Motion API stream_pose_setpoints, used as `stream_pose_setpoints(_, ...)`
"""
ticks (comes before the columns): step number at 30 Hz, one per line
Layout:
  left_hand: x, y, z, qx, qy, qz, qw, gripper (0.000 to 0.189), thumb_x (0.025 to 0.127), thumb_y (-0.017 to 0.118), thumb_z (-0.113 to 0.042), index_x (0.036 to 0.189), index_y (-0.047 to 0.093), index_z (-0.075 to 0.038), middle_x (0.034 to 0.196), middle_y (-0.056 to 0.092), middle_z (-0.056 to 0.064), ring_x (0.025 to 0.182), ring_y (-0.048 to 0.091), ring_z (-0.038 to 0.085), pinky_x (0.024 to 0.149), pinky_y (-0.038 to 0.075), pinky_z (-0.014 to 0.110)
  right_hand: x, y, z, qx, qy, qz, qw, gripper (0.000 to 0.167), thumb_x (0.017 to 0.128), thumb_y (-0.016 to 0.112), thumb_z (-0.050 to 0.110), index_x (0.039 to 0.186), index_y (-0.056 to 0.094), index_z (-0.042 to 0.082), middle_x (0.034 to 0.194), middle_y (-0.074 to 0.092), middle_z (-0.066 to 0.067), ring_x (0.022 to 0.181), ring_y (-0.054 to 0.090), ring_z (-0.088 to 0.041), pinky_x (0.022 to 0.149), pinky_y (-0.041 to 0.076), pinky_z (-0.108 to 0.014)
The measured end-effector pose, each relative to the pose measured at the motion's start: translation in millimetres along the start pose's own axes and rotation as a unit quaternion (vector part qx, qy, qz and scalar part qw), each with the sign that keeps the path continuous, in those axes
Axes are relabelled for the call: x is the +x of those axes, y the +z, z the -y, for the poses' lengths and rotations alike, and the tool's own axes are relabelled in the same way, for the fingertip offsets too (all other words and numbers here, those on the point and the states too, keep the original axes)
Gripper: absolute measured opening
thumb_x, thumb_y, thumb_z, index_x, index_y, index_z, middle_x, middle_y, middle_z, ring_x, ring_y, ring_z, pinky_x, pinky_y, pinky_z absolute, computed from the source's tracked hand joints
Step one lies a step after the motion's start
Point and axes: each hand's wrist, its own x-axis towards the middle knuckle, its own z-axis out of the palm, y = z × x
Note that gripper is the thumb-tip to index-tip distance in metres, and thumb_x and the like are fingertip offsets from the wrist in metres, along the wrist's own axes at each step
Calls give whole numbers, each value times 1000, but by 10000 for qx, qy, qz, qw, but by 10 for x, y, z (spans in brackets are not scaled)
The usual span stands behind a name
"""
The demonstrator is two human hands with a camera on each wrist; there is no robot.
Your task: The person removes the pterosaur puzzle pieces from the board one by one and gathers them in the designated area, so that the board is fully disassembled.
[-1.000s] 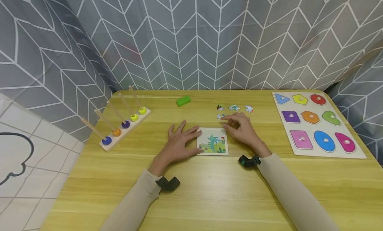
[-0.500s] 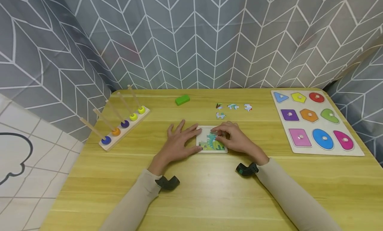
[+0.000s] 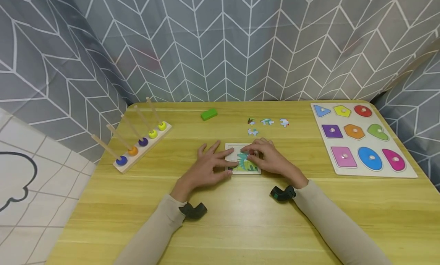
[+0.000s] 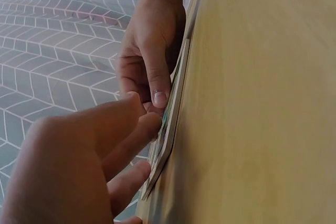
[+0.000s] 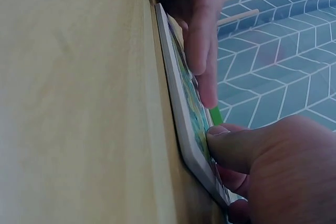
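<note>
A small square puzzle tray [image 3: 249,173] with a pale rim lies mid-table, partly filled with pieces showing a teal dinosaur [image 3: 243,164] on green. My left hand [image 3: 207,167] lies across its left side, fingers spread and extended over the board. At the upper right of the picture, my right hand [image 3: 269,158] pinches a jigsaw piece with curled thumb and index finger; the piece is mostly hidden beneath them. In the right wrist view, the right thumb [image 5: 231,148] bears on the picture close to the left fingertips. Several loose jigsaw pieces [image 3: 267,121] lie beyond the tray.
A green block [image 3: 209,114] lies toward the back edge. On the left stands a wooden peg rack [image 3: 128,162] with coloured beads and tall pegs. A shape board [image 3: 374,167] with knobbed pieces lies at the right. A grey patterned curtain [image 3: 220,47] hangs behind the table.
My right hand has moved from beside the loose pieces left onto the tray, and has stayed there. My left fingers have slid right, further over the board.
</note>
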Motion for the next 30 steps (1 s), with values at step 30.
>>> stream_pose_setpoints(30, -18, -39, -32, 53, -73, 387, 9992, 52, 87, 70, -62, 134, 65, -42, 165, 36, -4, 157, 9, 47, 120, 3, 71, 30, -32, 32, -49, 82, 349, 9993, 31, 97, 68, 10, 127, 71, 16, 90, 60, 2, 85, 43, -16, 79, 23, -38)
